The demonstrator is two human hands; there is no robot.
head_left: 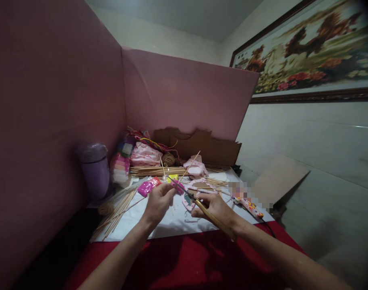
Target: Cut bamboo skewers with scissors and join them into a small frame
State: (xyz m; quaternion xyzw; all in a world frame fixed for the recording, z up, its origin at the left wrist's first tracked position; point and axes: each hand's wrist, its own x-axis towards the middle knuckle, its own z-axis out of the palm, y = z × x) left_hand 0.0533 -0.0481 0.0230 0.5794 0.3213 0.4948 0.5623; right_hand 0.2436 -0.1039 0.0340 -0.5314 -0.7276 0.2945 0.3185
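Observation:
My left hand [159, 202] is closed in a pinch over the white sheet. A thin wooden stick [191, 165] slants up to the right from its fingertips, and a second thin stick [162, 164] rises just behind them. In my right hand [216, 207] is a pair of scissors [212, 218] with long gold handles. Their dark blades point up and left, reaching close to the left fingertips; whether they touch the stick I cannot tell. Beneath the scissors lies a pink-wrapped ring shape [188, 204]. Bright pink packets [145, 188] and a yellow packet [172, 177] lie beyond my left hand.
Bundled sticks [120, 213] lie at left, near a purple lidded container [95, 173]. Pink fabric [146, 154], a twine ball [168, 159] and torn cardboard [199, 146] stand at the back. A flower-patterned glue gun [250, 207] with a cord lies at right. Pink panels [184, 96] enclose two sides.

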